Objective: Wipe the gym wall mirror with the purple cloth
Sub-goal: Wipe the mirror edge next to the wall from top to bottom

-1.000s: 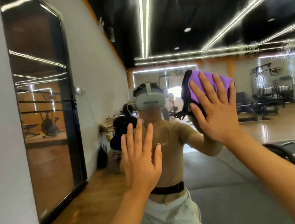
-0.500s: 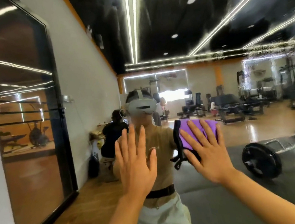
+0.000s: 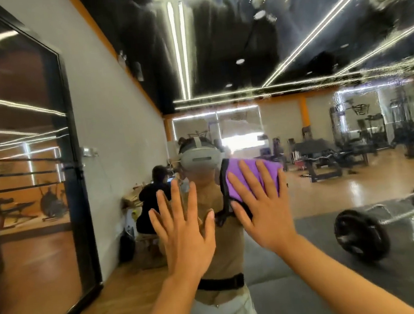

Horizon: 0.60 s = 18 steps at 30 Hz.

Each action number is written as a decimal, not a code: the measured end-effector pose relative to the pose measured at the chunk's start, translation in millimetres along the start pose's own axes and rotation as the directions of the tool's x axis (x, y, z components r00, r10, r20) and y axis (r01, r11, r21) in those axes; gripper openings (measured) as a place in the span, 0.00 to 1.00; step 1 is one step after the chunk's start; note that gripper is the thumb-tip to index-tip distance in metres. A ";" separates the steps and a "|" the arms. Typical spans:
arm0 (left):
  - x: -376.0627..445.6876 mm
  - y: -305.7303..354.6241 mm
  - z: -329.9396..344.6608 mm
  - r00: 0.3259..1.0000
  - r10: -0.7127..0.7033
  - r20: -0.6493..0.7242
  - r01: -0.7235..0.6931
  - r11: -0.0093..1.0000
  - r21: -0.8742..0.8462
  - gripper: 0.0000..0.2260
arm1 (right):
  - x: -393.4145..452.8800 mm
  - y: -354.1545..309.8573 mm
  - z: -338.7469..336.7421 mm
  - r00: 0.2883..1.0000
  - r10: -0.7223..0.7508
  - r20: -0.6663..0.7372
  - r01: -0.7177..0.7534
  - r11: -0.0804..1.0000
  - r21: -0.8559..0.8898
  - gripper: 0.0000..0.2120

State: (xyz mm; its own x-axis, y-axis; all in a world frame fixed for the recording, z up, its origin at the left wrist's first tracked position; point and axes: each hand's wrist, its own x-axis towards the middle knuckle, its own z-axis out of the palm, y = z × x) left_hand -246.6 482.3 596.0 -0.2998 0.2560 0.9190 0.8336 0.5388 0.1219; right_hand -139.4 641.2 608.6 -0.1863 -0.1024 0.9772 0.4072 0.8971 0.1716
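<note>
Head view: right hand fingers spread flat, pressing purple cloth against gym wall mirror, cloth at centre frame, just right of the reflected headset. Left hand also spread flat, palm toward the glass just left of the cloth, holding nothing. Wet streaks on mirror upper right. Barbell reflected lower right.

mirror: glossy glass, streaked and smeared at upper right of the frame | purple cloth: soft matt fabric, black trim | wall: matt grey paint, left | reflected floor: shiny wood; dark matt mat at lower right
</note>
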 end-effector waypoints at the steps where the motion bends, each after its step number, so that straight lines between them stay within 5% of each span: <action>1: 0.8 3.0 0.9 1.000 -0.015 -0.003 0.015 1.000 -0.003 0.31 | -16.9 2.8 -0.3 0.999 -0.028 0.015 0.028 0.999 -0.016 0.26; 9: -1.5 13.4 1.9 0.996 -0.088 -0.013 0.088 0.996 -0.007 0.32 | -17.1 35.1 -13.3 0.978 -0.194 0.082 0.194 0.981 0.003 0.27; 18: -4.3 17.2 5.1 0.998 -0.040 -0.039 0.041 0.999 0.025 0.29 | 112.1 84.4 -14.2 0.998 -0.028 -0.065 0.026 0.999 -0.032 0.28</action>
State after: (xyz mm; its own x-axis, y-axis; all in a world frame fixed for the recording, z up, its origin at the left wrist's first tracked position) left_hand -233.4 494.6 592.3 -0.3147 0.2024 0.9274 0.8085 0.5690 0.1501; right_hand -113.2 699.3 734.3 -0.1393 -0.1547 0.9781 0.4304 0.8801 0.2005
